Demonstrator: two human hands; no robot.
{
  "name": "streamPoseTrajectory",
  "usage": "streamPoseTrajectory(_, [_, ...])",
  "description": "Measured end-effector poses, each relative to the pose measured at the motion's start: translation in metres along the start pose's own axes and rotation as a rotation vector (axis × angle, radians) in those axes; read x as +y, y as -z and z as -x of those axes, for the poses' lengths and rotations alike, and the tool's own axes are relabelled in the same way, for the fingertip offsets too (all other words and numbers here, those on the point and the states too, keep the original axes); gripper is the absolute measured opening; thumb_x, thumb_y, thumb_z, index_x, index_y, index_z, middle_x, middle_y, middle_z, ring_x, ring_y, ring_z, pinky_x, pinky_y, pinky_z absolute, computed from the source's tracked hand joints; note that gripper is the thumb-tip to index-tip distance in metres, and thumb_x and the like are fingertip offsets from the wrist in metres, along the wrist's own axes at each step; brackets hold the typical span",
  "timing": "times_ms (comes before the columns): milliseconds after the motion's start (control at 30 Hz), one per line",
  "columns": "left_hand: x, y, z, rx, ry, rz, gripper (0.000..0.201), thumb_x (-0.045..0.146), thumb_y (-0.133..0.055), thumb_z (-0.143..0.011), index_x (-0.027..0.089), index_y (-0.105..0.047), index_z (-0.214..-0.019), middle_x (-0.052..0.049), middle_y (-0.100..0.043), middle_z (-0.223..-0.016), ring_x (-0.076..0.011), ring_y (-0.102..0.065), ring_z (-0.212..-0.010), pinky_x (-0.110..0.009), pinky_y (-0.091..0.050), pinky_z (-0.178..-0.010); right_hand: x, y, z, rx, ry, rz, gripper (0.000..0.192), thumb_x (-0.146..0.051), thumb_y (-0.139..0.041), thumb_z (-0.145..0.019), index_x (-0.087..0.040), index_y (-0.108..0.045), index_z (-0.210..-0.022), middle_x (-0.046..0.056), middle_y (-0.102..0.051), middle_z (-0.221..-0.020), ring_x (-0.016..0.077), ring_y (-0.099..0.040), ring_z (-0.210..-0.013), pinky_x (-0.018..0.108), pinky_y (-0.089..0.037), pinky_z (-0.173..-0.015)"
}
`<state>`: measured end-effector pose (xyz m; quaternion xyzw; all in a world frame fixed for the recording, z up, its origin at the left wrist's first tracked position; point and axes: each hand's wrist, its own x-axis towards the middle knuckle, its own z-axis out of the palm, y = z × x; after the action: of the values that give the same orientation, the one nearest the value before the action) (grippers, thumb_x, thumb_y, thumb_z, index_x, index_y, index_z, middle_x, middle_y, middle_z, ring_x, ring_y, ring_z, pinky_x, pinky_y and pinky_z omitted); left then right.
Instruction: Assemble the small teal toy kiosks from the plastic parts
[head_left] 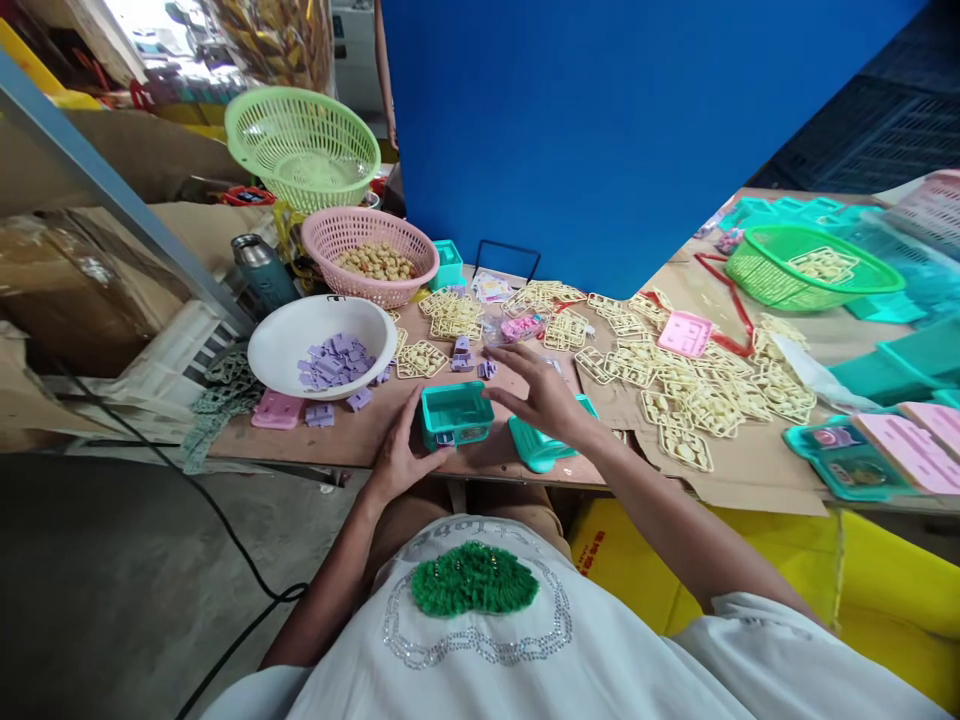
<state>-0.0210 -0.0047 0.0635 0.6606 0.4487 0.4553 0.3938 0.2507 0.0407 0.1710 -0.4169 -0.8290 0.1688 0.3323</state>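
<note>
Brown desk (337,446) beneath, the teal box (469,434) lies long side crosswise, left hand (401,456) cupping its left end, right hand (546,394) spread wide beside its right.

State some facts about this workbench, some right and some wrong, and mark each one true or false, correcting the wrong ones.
1. The left hand is at the left side of the teal box. True.
2. The right hand is gripping the flask. False: it is open and holds nothing, close to the teal box.
3. The white bowl contains purple pieces. True.
4. All the purple pieces are inside the white bowl. False: some lie on the table.
5. A pink tray lies among cream pieces. True.
</note>
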Motion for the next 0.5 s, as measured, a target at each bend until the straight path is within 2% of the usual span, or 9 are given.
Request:
streamPoseTrajectory(100, [0.001,-0.005,-0.005,0.047,-0.014,-0.065,0.104,0.045,-0.092,-0.079,0.025,-0.04,-0.167,-0.018,-0.053,-0.167,-0.0371,-0.052,-0.155,-0.052,-0.042,-0.13,0.007,0.002,-0.036,-0.015,-0.028,0.06,0.04,-0.034,-0.066,-0.104,-0.016,-0.072,-0.14,0.019,-0.072,-0.127,0.0325,-0.07,-0.112,0.047,-0.058,-0.095])
streamPoseTrajectory(167, [0.0,-0.008,-0.006,0.061,-0.02,-0.101,0.101,0.045,-0.09,-0.08,0.024,-0.04,-0.166,-0.019,-0.054,-0.165,-0.0377,-0.054,-0.153,-0.054,-0.045,-0.127,0.009,-0.006,-0.066,-0.096,-0.031,0.156,0.03,-0.027,-0.067,-0.103,-0.012,-0.077,-0.126,0.019,-0.075,-0.115,0.0304,-0.069,-0.105,0.045,-0.055,-0.095])
streamPoseTrajectory(267, [-0.001,-0.009,-0.006,0.049,-0.038,-0.121,0.102,0.046,-0.089,-0.083,0.025,-0.037,-0.168,-0.019,-0.054,-0.166,-0.0367,-0.056,-0.151,-0.052,-0.048,-0.124,0.003,-0.03,-0.109,-0.338,-0.019,0.357,0.023,-0.029,-0.071,-0.102,-0.01,-0.081,-0.11,0.02,-0.077,-0.109,0.0319,-0.064,-0.113,0.046,-0.049,-0.103])
streamPoseTrajectory(367, [0.0,-0.007,-0.008,0.034,-0.046,-0.112,0.103,0.047,-0.088,-0.085,0.028,-0.033,-0.17,-0.018,-0.055,-0.165,-0.0355,-0.057,-0.15,-0.051,-0.049,-0.123,-0.005,-0.057,-0.14,-0.602,-0.019,0.536,0.036,-0.039,-0.082,-0.094,-0.011,-0.08,-0.118,0.022,-0.077,-0.124,0.0388,-0.057,-0.13,0.05,-0.047,-0.106])
streamPoseTrajectory(433, [0.002,-0.005,-0.01,0.029,-0.041,-0.091,0.102,0.048,-0.086,-0.087,0.029,-0.032,-0.171,-0.017,-0.052,-0.167,-0.035,-0.056,-0.152,-0.051,-0.048,-0.125,-0.008,-0.072,-0.15,-0.691,-0.021,0.59,0.043,-0.037,-0.088,-0.087,-0.013,-0.079,-0.122,0.022,-0.077,-0.128,0.042,-0.054,-0.137,0.054,-0.046,-0.108])
streamPoseTrajectory(500, [0.002,-0.002,-0.012,0.017,-0.026,-0.06,0.101,0.05,-0.086,-0.087,0.029,-0.032,-0.171,-0.017,-0.048,-0.171,-0.0351,-0.052,-0.155,-0.051,-0.046,-0.127,-0.007,-0.08,-0.153,-0.701,-0.02,0.589,0.038,-0.03,-0.089,-0.084,-0.012,-0.08,-0.115,0.022,-0.078,-0.124,0.0423,-0.055,-0.138,0.055,-0.044,-0.111])
